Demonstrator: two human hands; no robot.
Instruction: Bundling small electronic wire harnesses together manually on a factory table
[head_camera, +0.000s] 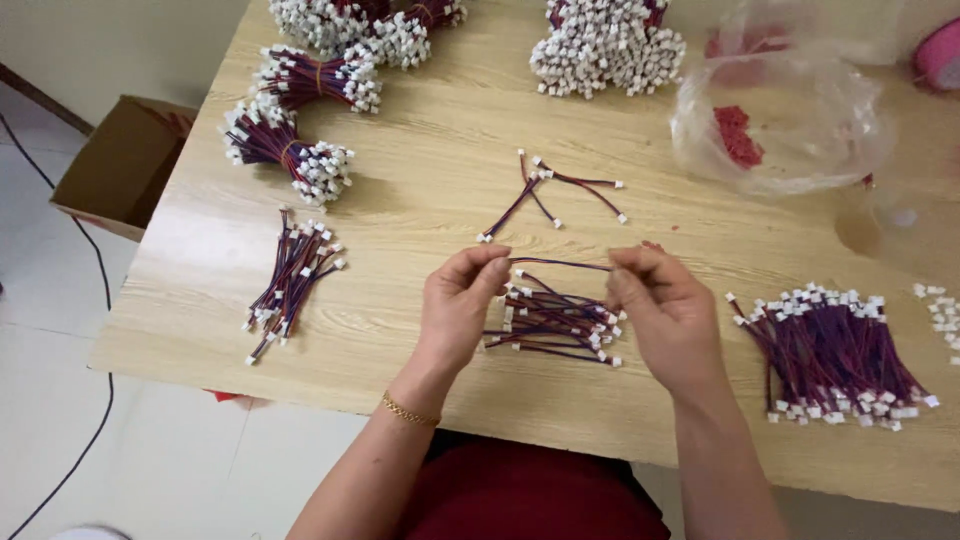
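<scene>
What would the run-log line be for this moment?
left hand: pinches wire lead end | right hand: pinches other end | below: loose lead pile | surface: wooden table

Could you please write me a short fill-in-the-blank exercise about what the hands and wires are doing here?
1. Both hands stretch one short ____ between their fingertips, left hand, right hand.
2. Beneath the hands a small pile of wires lies on the ____ table.
3. The bracelet sits on the ____ wrist.
4. The plastic bag holds ____ pieces.

Missing words: wire; wooden; left; red
</scene>
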